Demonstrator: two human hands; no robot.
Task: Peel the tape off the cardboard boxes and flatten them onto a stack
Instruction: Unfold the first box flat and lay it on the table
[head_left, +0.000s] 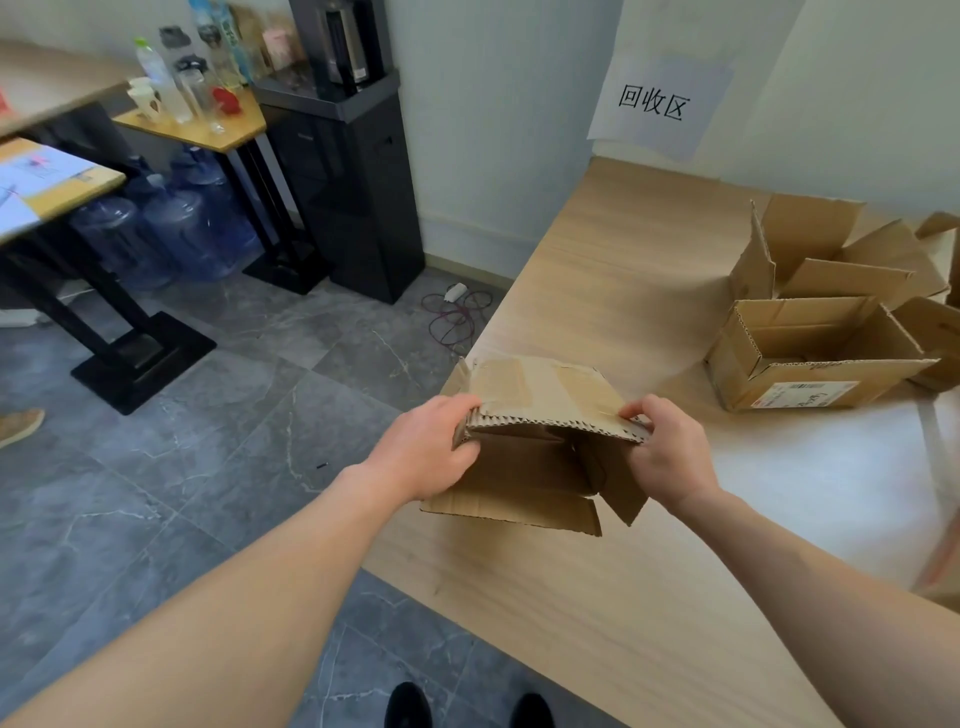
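The person stands at the near left corner of a long pale wooden table (623, 260) and holds a small brown corrugated cardboard box (540, 467) just above its edge. The box is half collapsed, its open flaps hanging toward the person. Its upper panel carries glossy strips of clear packing tape (501, 378), still stuck down.

The left hand (431, 452) grips the left end of the box's upper edge, fingers curled over the cardboard. The right hand (670, 457) pinches the right corner of the same edge, thumb on top and fingers underneath.

On the far right of the table sits an open brown carton with a white shipping label (808, 358) on its near side. Just behind it stands a taller opened carton with raised flaps (810, 239), touching or nearly touching it; more cardboard shows at the right border.

A white paper sign with black characters (657, 104) hangs on the far wall above the table. To the left, on the grey tiled floor (156, 493), stand a black water dispenser (353, 171) and several blue water jugs (171, 228) under a small wooden side table crowded with bottles (239, 132). A tangle of cables (457, 314) lies near the table's far left edge.
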